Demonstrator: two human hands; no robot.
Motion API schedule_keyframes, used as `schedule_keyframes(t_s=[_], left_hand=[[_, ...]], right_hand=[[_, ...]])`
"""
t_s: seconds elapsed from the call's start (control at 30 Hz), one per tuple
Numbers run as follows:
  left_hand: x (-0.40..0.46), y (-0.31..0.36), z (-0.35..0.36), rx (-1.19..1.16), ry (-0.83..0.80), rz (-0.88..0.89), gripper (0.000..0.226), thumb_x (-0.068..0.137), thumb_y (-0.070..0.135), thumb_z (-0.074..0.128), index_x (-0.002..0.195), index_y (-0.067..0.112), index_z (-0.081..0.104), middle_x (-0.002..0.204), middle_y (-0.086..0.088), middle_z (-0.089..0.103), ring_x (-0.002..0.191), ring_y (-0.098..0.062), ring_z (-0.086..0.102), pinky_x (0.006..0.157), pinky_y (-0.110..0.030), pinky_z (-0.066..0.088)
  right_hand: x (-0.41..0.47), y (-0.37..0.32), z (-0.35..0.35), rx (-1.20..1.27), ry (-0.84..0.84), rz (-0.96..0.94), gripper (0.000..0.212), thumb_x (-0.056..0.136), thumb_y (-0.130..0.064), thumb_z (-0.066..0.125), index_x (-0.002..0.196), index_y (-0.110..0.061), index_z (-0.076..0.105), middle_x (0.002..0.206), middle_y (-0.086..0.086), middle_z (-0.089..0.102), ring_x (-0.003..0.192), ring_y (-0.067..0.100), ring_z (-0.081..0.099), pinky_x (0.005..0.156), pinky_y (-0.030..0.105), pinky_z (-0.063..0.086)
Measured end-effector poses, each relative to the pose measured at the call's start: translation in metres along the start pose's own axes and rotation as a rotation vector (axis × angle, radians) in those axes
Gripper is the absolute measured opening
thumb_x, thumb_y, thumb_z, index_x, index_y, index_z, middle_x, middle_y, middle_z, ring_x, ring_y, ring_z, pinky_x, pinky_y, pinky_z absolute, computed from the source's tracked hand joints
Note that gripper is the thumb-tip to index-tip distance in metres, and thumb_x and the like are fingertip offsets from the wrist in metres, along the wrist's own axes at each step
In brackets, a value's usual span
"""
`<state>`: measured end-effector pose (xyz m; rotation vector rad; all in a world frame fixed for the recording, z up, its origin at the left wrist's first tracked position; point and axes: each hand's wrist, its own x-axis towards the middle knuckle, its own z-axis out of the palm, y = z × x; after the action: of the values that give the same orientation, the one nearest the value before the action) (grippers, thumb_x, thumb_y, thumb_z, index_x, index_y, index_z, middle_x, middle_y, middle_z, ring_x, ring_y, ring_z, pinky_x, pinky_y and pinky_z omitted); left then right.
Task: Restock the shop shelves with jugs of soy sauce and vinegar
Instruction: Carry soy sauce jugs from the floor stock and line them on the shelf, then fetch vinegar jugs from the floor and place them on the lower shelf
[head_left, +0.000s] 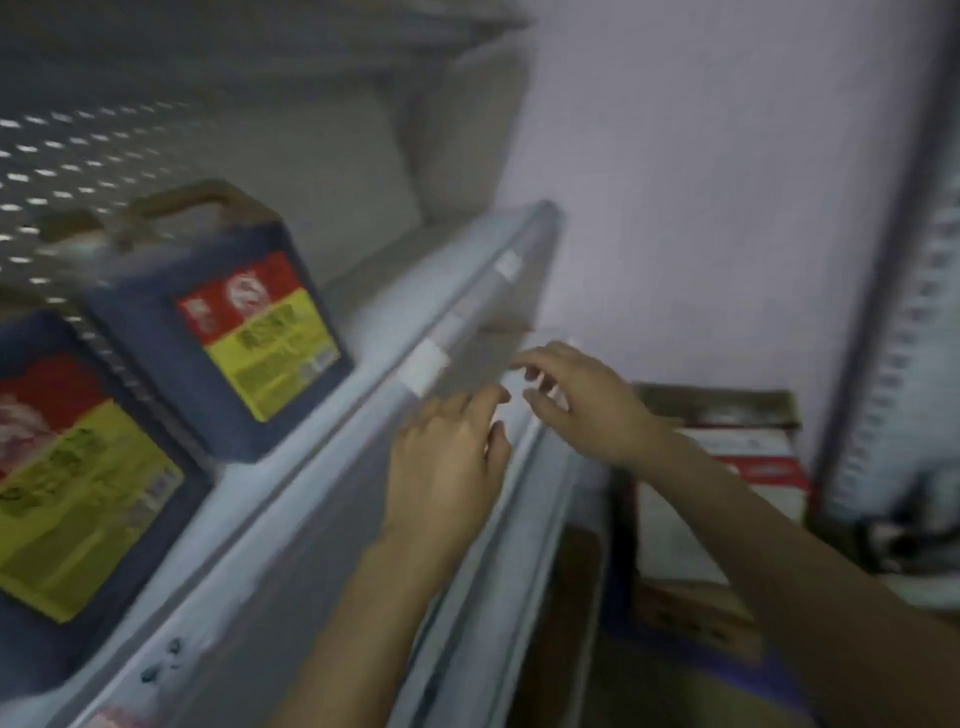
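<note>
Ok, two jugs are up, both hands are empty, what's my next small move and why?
Probably reach down to the carton for another jug: both hands hold nothing at the shelf edge, and bare shelf remains right of the jugs.

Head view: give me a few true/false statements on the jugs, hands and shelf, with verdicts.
1. Two dark jugs with red and yellow labels stand on the shelf: near jug, far jug. True.
2. The left hand grips a jug handle. False: it holds nothing, over the shelf's front rail.
3. The right hand holds nothing, fingers loosely spread. True.
4. The shelf beyond the far jug is packed with jugs. False: none stand there.
5. A cardboard box sits low on the right. True.
</note>
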<state>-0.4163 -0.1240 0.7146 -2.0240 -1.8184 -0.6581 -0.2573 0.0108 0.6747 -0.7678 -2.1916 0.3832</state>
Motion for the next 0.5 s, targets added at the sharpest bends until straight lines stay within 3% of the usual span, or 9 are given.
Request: schedule_keyframes(t_s=[0.1,0.23,0.37,0.5], left_hand=[[-0.007,0.040,0.033,-0.051,-0.078,0.110,0.029,0.092,0.027,0.055,0.120,0.025,0.064,0.100,-0.001,0.071,0.090,-0.030,0.067,0.072,-0.041,0.054],[-0.016,0.112,0.077,-0.087,-0.179,0.286,0.041,0.094,0.037,0.031,0.119,0.025,0.062,0.101,-0.003,0.070,0.091,-0.032,0.066,0.073,-0.043,0.053],[-0.035,0.207,0.113,-0.228,-0.285,0.431,0.025,0.094,0.026,0.056,0.116,0.022,0.065,0.110,-0.007,0.072,0.097,-0.032,0.067,0.077,-0.042,0.052],[-0.061,0.307,0.143,-0.221,-0.396,0.584,0.023,0.094,0.026,0.055,0.115,0.022,0.062,0.108,-0.007,0.069,0.098,-0.033,0.066,0.079,-0.045,0.053]], right_hand=[[-0.089,0.024,-0.031,-0.162,-0.080,0.138,0.031,0.098,-0.022,0.057,0.128,-0.025,0.062,0.108,-0.001,0.064,0.087,0.017,0.062,0.078,0.041,0.055],[-0.200,0.039,-0.078,-0.381,-0.179,0.368,0.034,0.097,-0.019,0.056,0.129,-0.025,0.062,0.113,0.004,0.067,0.096,0.026,0.064,0.079,0.036,0.052],[-0.303,0.039,-0.137,-0.509,-0.241,0.537,0.034,0.095,-0.023,0.052,0.128,-0.026,0.058,0.118,0.006,0.066,0.103,0.032,0.066,0.080,0.045,0.054],[-0.396,0.045,-0.195,-0.644,-0.250,0.681,0.033,0.093,-0.026,0.048,0.124,-0.025,0.057,0.114,0.008,0.066,0.099,0.037,0.066,0.073,0.043,0.053]])
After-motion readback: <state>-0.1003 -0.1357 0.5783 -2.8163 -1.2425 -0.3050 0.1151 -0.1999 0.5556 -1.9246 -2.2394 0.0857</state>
